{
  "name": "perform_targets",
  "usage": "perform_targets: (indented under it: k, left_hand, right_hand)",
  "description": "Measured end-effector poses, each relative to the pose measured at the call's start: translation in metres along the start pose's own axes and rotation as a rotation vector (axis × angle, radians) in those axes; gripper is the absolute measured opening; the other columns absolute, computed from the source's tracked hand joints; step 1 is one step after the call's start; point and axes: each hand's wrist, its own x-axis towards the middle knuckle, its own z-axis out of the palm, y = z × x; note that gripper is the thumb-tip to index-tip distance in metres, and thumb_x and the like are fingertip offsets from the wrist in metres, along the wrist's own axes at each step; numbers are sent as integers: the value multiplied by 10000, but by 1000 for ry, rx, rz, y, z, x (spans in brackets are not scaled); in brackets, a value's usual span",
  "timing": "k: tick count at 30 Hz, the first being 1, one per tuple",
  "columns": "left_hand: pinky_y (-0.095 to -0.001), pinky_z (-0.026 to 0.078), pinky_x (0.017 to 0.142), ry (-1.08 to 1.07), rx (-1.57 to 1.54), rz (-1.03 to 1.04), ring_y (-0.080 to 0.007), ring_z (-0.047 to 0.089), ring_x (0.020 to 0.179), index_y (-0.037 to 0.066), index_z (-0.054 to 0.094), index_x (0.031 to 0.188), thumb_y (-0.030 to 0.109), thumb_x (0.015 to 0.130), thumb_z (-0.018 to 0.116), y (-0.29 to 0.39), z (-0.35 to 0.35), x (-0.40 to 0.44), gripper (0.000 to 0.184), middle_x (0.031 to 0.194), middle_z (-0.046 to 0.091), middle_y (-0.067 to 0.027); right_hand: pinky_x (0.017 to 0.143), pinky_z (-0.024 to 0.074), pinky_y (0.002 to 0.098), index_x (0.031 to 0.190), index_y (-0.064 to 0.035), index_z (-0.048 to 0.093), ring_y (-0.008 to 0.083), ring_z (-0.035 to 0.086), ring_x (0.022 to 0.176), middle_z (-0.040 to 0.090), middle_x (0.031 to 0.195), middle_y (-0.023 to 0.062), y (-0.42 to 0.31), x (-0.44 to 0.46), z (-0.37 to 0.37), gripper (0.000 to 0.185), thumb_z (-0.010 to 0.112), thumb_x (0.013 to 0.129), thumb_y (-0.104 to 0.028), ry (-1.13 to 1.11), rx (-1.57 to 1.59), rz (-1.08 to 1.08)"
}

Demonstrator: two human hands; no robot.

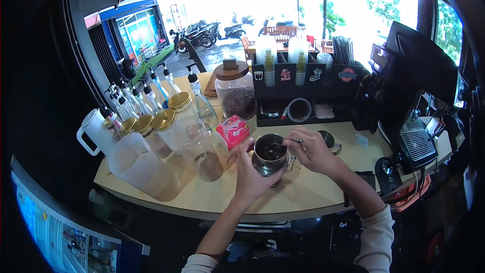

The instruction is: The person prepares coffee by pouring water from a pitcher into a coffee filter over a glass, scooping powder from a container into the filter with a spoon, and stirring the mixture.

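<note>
My left hand (255, 179) is wrapped around a metal coffee dripper (261, 164), which appears to rest on a clear glass mug (292, 164). Dark contents fill the inside of the dripper. Pinched in my right hand (314, 152) is a slim metal spoon (298, 141); its lower end reaches over the dripper's opening and its tip is hard to make out. Just behind my left hand lies a pink packet (233, 131). A second glass mug (331, 142) with a dark top stands to the right, partly hidden by my right hand.
Clear plastic jugs (136, 164), gold-lidded jars (164, 121) and several pump bottles crowd the left. At the back are a wooden-lidded jar (235, 93) and a black organizer (316, 81) with stacked cups. A coffee machine (409, 96) stands right. The counter's front edge (202, 210) is near me.
</note>
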Motion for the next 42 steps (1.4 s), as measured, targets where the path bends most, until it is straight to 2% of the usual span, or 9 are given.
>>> perform_targets:
  k: [10, 12, 15, 19, 21, 25, 27, 33, 42]
  left_hand:
    - [-405, 388, 1023, -94, -68, -84, -308, 486, 1193, 40, 236, 1330, 248, 571, 902, -10, -6, 18, 1031, 1249, 461, -199]
    - [-422, 373, 1038, -314, -323, -71, -295, 447, 1233, 37, 262, 1356, 229, 572, 885, -20, -17, 29, 1020, 1258, 461, -194]
    - [-400, 379, 1036, -461, -348, -55, -267, 452, 1235, 59, 243, 1385, 212, 576, 880, -33, -27, 38, 1041, 1266, 467, -173]
    - [-387, 378, 1035, -390, -435, -43, -269, 463, 1223, 40, 227, 1393, 224, 573, 887, -25, -18, 24, 1069, 1264, 467, -169]
    - [-385, 392, 1030, -206, -151, -5, -236, 517, 1171, 45, 281, 1362, 226, 563, 900, -11, -9, 15, 1027, 1253, 512, -149]
    - [-377, 422, 1000, -76, -203, -59, -237, 558, 1114, 33, 354, 1303, 287, 544, 906, -7, 8, 11, 972, 1208, 546, -141]
    - [-367, 441, 974, -144, -125, -163, -227, 579, 1080, 43, 422, 1240, 279, 532, 912, 4, -3, 17, 893, 1178, 567, -121]
    - [-337, 439, 969, -427, -321, -82, -208, 566, 1094, -38, 427, 1251, 251, 521, 913, -33, -14, 35, 923, 1147, 559, -127]
    - [-329, 407, 1016, -506, -430, -179, -199, 533, 1148, -43, 423, 1286, 259, 524, 915, -34, -16, 37, 956, 1211, 545, -121]
  right_hand:
    - [655, 457, 377, 934, 22, 585, 304, 571, 736, 591, 818, 141, -3, 3, 0, 98, 584, 891, -66, -17, -19, 48]
    - [609, 470, 331, 898, 12, 611, 250, 585, 681, 580, 764, 117, -4, 2, 0, 112, 565, 908, -90, -14, 58, 65]
    - [607, 476, 338, 896, 9, 612, 254, 596, 681, 588, 764, 118, 4, 4, 0, 95, 568, 902, -74, 11, -50, -10]
    - [621, 483, 342, 897, 8, 613, 256, 607, 693, 599, 782, 117, -1, 3, 1, 80, 563, 898, -55, -21, 28, 4]
    - [685, 460, 384, 928, 14, 590, 303, 576, 780, 578, 805, 139, -2, 2, 0, 94, 575, 896, -73, -42, 13, 26]
    - [670, 461, 381, 930, 12, 588, 302, 577, 775, 579, 811, 138, 1, 3, -3, 95, 578, 895, -76, -71, -18, 67]
    - [656, 462, 380, 929, 13, 584, 300, 578, 772, 581, 814, 140, -1, 1, -3, 96, 579, 894, -77, -87, 77, 79]
    - [665, 467, 396, 936, 15, 586, 315, 584, 758, 589, 828, 141, -1, 0, -1, 83, 583, 881, -47, -82, 64, 53]
    - [669, 469, 401, 975, 16, 582, 315, 579, 749, 590, 841, 144, 4, -2, -4, 113, 588, 873, -34, -85, 29, 12]
